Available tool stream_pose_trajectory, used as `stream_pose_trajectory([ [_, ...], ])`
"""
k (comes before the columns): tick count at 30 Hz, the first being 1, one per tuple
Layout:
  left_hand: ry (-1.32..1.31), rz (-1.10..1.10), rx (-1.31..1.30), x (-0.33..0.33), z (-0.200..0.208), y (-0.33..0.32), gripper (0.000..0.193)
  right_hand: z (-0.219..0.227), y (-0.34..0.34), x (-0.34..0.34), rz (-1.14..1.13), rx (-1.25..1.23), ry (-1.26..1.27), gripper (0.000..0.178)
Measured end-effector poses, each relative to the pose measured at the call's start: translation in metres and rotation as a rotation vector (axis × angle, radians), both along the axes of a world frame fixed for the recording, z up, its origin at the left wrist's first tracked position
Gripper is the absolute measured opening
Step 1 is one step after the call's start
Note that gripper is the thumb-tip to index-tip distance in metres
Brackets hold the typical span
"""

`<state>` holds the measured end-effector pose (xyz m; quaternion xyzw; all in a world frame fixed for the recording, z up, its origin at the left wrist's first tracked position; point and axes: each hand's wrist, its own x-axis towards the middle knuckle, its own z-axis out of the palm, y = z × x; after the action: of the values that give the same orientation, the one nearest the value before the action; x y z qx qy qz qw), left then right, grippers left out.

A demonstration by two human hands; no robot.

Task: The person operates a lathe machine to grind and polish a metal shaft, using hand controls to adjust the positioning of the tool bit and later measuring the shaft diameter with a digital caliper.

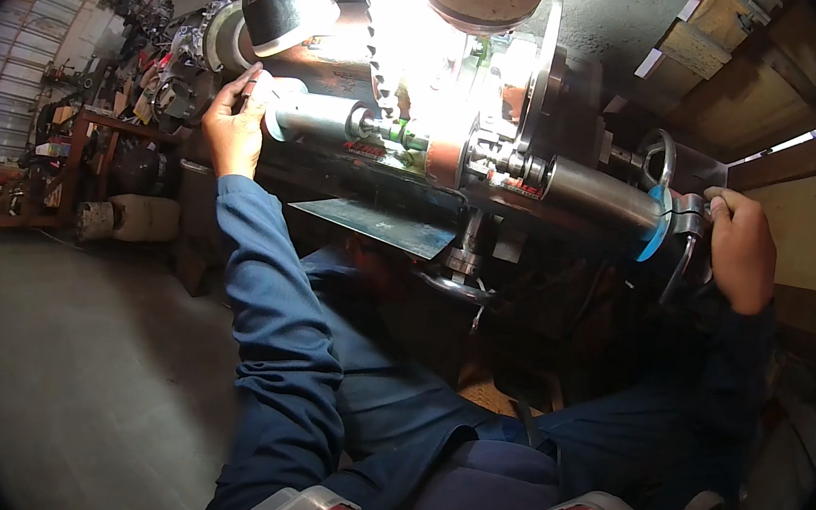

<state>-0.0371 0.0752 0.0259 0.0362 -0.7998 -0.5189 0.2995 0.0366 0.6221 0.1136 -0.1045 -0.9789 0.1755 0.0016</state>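
Note:
A metal machine spans the upper middle, with a grey left cylinder [323,117] and a bare steel right cylinder [601,198] lying along one line. Short shafts and fittings [504,161] sit between them, partly lost in the lamp's glare. My left hand [239,120] is closed at the left cylinder's outer end, its fingers curled at the rim. At the opposite end, beside a blue ring [655,228] and a metal clamp with a lever [688,227], my right hand [743,248] is closed. What its fingers grip is mostly hidden behind them.
A black-shaded lamp [281,4] and a twisted pale cord [369,24] hang over the machine. Below stick out a flat metal plate [386,224] and a handwheel [454,289]. Another wheel [659,158] stands at right. Cluttered machine parts [155,50] fill the left background.

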Motion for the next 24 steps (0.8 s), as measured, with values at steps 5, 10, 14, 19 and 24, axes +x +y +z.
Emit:
stream_pose_trajectory([
  [5,0.005,-0.004,-0.002,0.000,0.000,0.004,0.021,-0.007,0.016,-0.015,0.108,-0.133,-0.068,0.026],
  [10,0.020,-0.011,-0.019,0.001,0.001,0.001,0.021,-0.020,0.045,-0.045,0.305,-0.205,-0.280,0.021],
  [14,0.012,-0.007,-0.015,0.003,0.004,0.006,0.021,-0.020,0.046,-0.055,0.530,-0.162,-0.327,0.012],
  [19,0.008,-0.008,-0.003,0.001,0.005,0.005,0.022,-0.051,0.076,-0.073,1.124,0.214,0.127,0.007],
  [24,0.015,-0.024,0.003,0.000,0.000,0.006,0.022,-0.037,0.069,-0.077,0.936,0.176,-0.370,0.006],
])
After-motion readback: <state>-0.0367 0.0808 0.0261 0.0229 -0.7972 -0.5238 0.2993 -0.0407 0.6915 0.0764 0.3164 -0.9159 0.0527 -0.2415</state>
